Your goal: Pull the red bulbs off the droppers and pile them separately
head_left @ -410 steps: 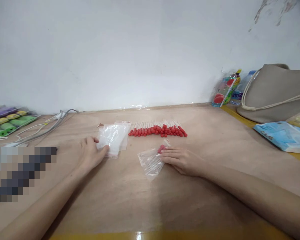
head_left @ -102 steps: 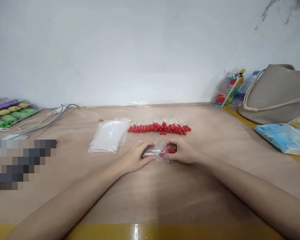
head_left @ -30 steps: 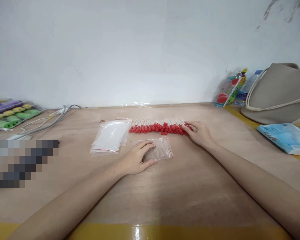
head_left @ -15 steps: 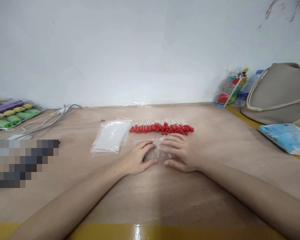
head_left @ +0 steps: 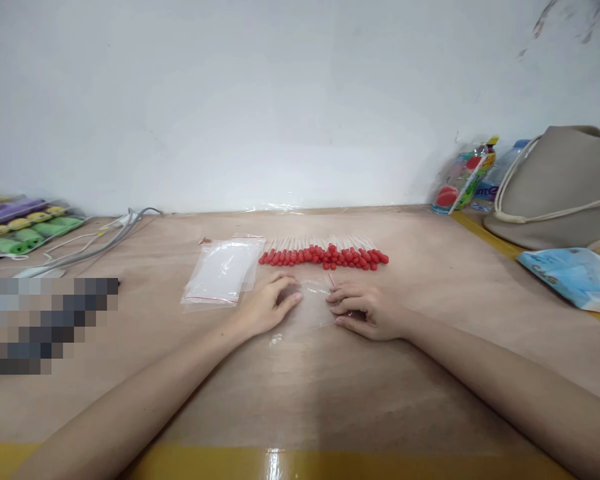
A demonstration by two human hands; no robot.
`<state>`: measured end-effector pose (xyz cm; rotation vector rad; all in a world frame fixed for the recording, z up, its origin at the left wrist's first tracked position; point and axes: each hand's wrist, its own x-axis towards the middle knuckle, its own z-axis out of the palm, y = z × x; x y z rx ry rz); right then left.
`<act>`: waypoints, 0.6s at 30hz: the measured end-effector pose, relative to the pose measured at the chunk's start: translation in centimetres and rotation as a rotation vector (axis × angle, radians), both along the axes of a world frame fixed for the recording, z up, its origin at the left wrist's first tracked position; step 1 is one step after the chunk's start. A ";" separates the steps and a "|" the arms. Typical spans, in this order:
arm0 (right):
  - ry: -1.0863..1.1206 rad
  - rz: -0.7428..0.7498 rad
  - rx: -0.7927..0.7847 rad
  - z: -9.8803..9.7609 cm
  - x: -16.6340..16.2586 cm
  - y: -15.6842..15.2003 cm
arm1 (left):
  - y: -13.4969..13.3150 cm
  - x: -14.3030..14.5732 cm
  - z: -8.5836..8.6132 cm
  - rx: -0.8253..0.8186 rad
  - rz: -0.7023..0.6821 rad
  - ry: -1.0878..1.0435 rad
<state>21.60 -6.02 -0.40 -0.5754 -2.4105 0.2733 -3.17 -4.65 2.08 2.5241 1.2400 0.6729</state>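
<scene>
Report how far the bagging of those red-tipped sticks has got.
Done: no filled bag shows anywhere on the table. In hand: the left hand and right hand press on one small clear bag; whether it holds anything cannot be told. Left: the whole row of red-tipped sticks lies loose, beside a stack of unused bags.

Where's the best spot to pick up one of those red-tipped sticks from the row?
Probably the outermost stick at the right end of the row of red-tipped sticks. Pinch its red tip from the near side: tips point toward the hands, and that end has bare table beside it.
</scene>
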 end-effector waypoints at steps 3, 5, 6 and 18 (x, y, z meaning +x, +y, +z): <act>0.018 0.005 -0.045 0.1 0.0 -0.3 | 0.8 -0.3 0.0 -0.062 0.119 -0.004; 0.000 -0.025 -0.052 0.1 -0.1 -0.5 | 0.9 -0.4 0.2 -0.162 0.160 0.006; 0.000 -0.050 -0.040 0.1 -0.1 -0.5 | 0.8 -0.4 0.3 -0.216 0.164 0.022; 0.281 -0.906 0.277 0.4 3.4 2.5 | 5.1 -7.7 4.9 -0.104 0.537 -0.156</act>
